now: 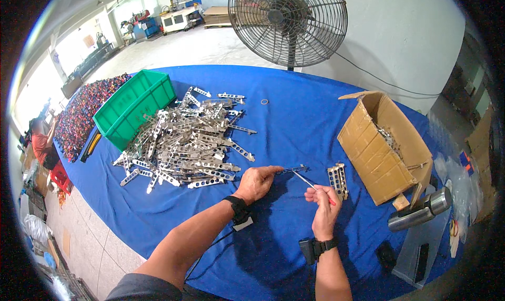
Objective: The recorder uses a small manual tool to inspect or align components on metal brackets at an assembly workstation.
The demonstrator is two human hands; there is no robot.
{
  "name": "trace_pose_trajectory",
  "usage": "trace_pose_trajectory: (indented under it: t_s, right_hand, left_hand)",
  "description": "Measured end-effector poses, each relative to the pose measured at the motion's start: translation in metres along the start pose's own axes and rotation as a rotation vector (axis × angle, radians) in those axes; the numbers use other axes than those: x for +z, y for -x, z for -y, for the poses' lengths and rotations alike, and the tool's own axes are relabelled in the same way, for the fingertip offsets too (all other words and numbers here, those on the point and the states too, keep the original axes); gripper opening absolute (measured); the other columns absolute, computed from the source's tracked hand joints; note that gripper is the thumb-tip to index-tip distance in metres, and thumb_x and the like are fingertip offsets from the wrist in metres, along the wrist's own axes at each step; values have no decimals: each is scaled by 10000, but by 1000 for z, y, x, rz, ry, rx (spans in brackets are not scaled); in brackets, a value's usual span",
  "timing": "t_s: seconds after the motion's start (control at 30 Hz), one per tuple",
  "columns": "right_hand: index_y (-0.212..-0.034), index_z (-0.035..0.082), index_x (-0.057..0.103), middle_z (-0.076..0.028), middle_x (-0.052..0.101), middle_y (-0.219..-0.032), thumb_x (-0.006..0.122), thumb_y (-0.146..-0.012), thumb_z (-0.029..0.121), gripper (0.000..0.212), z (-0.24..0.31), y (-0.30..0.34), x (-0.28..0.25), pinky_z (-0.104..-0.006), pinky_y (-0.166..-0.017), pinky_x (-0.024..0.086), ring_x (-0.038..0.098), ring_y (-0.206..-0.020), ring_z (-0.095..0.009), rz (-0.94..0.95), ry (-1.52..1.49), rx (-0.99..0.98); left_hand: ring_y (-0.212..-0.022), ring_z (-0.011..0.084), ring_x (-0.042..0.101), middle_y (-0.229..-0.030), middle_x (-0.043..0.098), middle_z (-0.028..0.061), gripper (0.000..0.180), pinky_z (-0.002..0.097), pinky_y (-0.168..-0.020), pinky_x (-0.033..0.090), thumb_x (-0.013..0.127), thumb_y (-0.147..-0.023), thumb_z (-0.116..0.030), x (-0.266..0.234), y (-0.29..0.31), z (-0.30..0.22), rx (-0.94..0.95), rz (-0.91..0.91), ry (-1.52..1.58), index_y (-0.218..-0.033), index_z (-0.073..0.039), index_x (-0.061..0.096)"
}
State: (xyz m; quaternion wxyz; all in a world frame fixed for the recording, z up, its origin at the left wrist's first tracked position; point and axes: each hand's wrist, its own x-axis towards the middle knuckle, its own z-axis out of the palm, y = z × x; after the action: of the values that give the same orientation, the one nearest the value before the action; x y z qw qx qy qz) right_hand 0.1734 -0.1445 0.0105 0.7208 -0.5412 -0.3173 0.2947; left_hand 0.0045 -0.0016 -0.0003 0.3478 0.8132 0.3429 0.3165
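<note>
My left hand [256, 184] is closed at the near end of a perforated metal strip [302, 168], its index finger stretched along toward it. The strip lies low over the blue cloth and looks dark. My right hand [323, 203] grips a thin screwdriver-like tool [305, 180] with a slim metal shaft and a bit of red handle showing. The tool's tip meets the strip near its middle. Just right of the strip, a few similar perforated strips [337, 181] lie side by side. Left of my left hand spreads a large heap of silvery perforated strips [184, 138].
A green plastic crate [134, 107] stands behind the heap, beside a pile of small colourful parts [84, 111]. At right are an open cardboard box [379, 148] holding metal parts and a steel flask [421, 209]. A large fan [288, 25] stands beyond the table. A person [44, 143] sits far left.
</note>
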Motion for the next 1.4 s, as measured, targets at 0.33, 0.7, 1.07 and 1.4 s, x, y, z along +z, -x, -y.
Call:
trace_pose_trajectory:
  t_s: [0.33, 0.7, 1.07, 1.4]
  right_hand:
    - [-969, -37, 630, -139, 695, -890, 498, -984, 117, 204, -2, -1, -2, -325, -717, 553, 672, -759, -200, -21, -2, -2]
    - [-951, -31, 634, -138, 693, -865, 494, -981, 115, 205, 1, 2, 0, -308, -690, 542, 669, -743, -192, -33, -16, -38]
    - [-999, -47, 640, -146, 700, -898, 520, -997, 136, 218, 1, 6, 12, -311, -745, 557, 681, -801, -190, 59, 9, -45]
    - [-973, -48, 633, -142, 705, -903, 512, -996, 179, 259, 0, 3, 6, -311, -721, 558, 687, -802, -182, 30, -52, -18]
  left_hand:
    - [-619, 194, 628, -713, 645, 157, 274, 356, -634, 509, 544, -915, -89, -1, 0, 0, 79, -25, -18, -1145, -68, 691]
    - [-768, 374, 671, -829, 679, 204, 291, 437, -687, 525, 541, -886, -101, -2, -1, -1, 28, 7, -13, -1125, -120, 707]
    - [-639, 304, 658, -733, 651, 197, 281, 377, -632, 510, 555, -900, -106, 5, -1, 14, 69, -37, 11, -1142, -108, 699]
    - [-854, 110, 644, -944, 733, 136, 277, 295, -779, 519, 541, -937, -84, -3, -1, -9, -68, 86, -44, -1171, -1, 665]
